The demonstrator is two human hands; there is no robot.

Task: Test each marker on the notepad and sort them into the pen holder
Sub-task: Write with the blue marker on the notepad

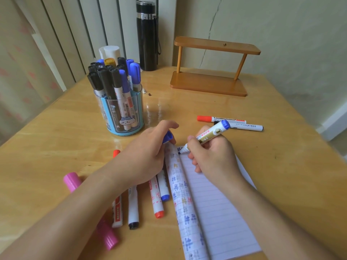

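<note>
My right hand [210, 156] grips an uncapped blue marker [208, 135], its tip touching the top left corner of the lined notepad [216, 207]. Its blue cap [167, 136] is pinched in my left hand [148, 154], which rests at the notepad's folded-back left edge. The clear blue pen holder [122, 111] stands behind my left hand, packed with several black and blue markers. Loose markers lie under and beside my left forearm: a red-capped one [156, 199], a blue-capped one [163, 186], a black-capped one [133, 209] and a pink one [72, 182].
A red-capped marker [216, 118] and a white marker [246, 126] lie beyond my right hand. A small wooden shelf [212, 68] stands at the back of the wooden table [281, 166]. A black flask [147, 34] is in the back corner.
</note>
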